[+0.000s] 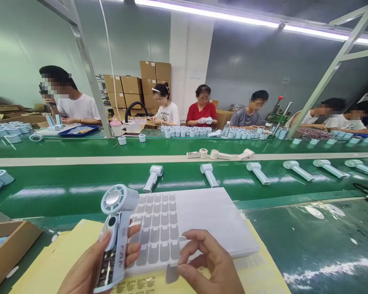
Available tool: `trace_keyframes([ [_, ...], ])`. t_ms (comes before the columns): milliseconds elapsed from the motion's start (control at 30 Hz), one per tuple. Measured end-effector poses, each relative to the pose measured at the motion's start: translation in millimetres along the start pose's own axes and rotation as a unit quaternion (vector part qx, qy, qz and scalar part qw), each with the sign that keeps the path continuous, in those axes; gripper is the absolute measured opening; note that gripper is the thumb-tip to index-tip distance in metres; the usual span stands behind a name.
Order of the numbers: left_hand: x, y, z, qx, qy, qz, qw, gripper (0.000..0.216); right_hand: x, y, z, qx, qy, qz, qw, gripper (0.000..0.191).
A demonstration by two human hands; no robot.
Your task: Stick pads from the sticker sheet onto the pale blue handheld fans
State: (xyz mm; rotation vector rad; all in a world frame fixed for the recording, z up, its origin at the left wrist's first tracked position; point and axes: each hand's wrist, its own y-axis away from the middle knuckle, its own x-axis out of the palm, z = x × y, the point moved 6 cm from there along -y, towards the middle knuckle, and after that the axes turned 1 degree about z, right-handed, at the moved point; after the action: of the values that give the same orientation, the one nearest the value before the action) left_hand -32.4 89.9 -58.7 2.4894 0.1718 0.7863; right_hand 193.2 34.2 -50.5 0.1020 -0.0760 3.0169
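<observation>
My left hand [95, 253] is wrapped around the handle of a light blue handheld fan [119, 200], its round head tilted up. The lower front of the handle is uncovered, and dark electronic parts show inside. My right hand [205, 261] is closed in a pinch at the lower edge of the sticker sheet [208, 220]. Between its thumb and finger is a small grey sticker [171, 274], hanging just below the sheet. Rows of similar grey stickers cover the sheet's left part; its right part is plain white.
Yellow backing paper [64, 253] lies under the sheet. At the left stands a cardboard box [21, 245]. Beyond, several fans [210, 175] lie along a green conveyor belt [178, 175]. Co-workers sit across it, with rows of blue fan parts [184, 131] before them.
</observation>
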Motion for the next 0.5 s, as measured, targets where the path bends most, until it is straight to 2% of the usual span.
trace_keyframes([
  [100,17,14,7,-0.028,0.074,-0.051,0.996,0.037,26,2,11,0.008,-0.086,0.037,0.996,0.058],
  [167,33,20,16,-0.076,0.148,-0.041,0.985,0.032,40,4,17,0.009,-0.111,0.047,0.993,0.057],
  [233,42,22,22,-0.092,0.183,-0.022,0.979,0.027,50,5,23,-0.002,-0.127,0.049,0.991,0.053],
  [367,39,19,26,-0.055,0.149,-0.044,0.986,0.016,61,6,30,-0.01,-0.133,0.049,0.99,0.045],
  [500,41,25,26,-0.04,0.139,-0.062,0.988,0.012,66,2,25,-0.02,-0.135,0.038,0.99,0.043],
])
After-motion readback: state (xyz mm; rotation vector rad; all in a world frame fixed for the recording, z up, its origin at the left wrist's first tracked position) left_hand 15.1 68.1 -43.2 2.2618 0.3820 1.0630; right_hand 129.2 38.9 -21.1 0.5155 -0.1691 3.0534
